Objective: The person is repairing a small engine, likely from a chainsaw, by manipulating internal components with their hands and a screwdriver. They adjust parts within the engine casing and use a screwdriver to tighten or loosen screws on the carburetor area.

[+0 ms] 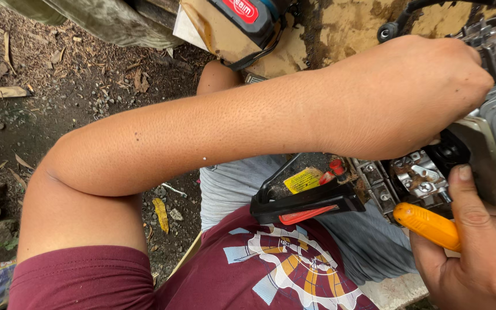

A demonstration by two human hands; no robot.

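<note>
Left hand (409, 95): reaches across the body, closed over the top of a small engine (489, 132) beside its grey cooling fins. Right hand (477, 247): wrapped around an orange-handled screwdriver (429, 225), thumb up against the engine. Black handle (305, 201) rests over the lap.

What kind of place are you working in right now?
Likely an outdoor, makeshift repair spot. Bare dirt ground strewn with wood chips and gravel; a stripped small engine rests at the lap, the right hand holding an orange-handled screwdriver.
</note>
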